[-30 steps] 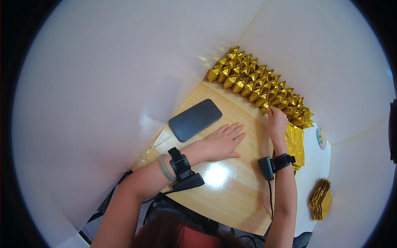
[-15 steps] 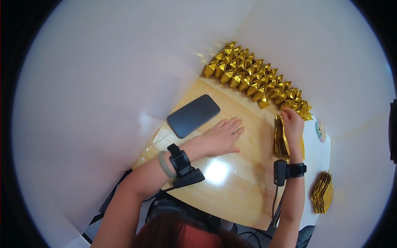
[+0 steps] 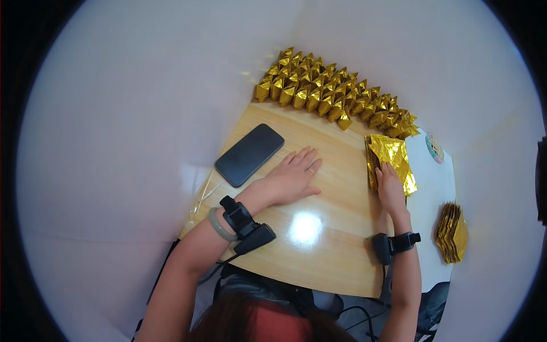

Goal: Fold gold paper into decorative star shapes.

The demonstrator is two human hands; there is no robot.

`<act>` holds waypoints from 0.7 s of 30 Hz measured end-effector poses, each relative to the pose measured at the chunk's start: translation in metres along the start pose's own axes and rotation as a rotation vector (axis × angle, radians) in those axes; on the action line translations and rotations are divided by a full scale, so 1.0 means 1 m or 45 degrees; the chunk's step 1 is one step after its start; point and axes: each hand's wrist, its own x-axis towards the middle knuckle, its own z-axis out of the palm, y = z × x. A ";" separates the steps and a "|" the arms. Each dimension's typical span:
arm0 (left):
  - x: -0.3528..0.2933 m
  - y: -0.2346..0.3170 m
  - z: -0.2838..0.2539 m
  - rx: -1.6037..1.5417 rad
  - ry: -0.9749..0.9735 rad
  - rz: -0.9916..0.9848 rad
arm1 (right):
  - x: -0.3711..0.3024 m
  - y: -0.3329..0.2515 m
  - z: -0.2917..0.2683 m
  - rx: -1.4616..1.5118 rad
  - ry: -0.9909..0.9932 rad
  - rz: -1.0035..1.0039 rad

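The left hand lies flat on the wooden surface, palm down, its fingers spread a little and holding nothing; a ring shows on one of them. Just beyond its fingertips, toward the person's left, a dark smartphone lies face up and at a slant, close to the hand but not touching it.

The right hand rests on a stack of gold foil sheets at the right edge of the wood, its fingers pressed down on the near end of the topmost sheet (whether the thumb is tucked beneath that sheet cannot be told from here). The stack lies partly on the wood and partly over a white surface that adjoins it on the right.

Along the far edge of the wooden surface runs a dense band of folded gold paper ingots, set in rows from the left end to just behind the foil stack. A second, smaller pile of gold sheets lies further right, well apart from the hand, and a small round patterned object sits on the white surface near the end of the ingot band. Each wrist carries a black strapped device with a cable; the left wrist also wears a pale green bangle.
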 end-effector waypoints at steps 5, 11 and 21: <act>-0.001 0.002 -0.003 -0.008 0.013 0.005 | -0.001 -0.007 -0.054 0.256 0.029 0.015; 0.009 0.016 -0.031 -0.098 0.757 0.038 | -0.007 -0.051 -0.114 1.238 -0.175 0.068; 0.011 0.004 -0.031 -0.676 0.299 0.271 | 0.004 -0.059 -0.019 0.807 -0.411 -0.126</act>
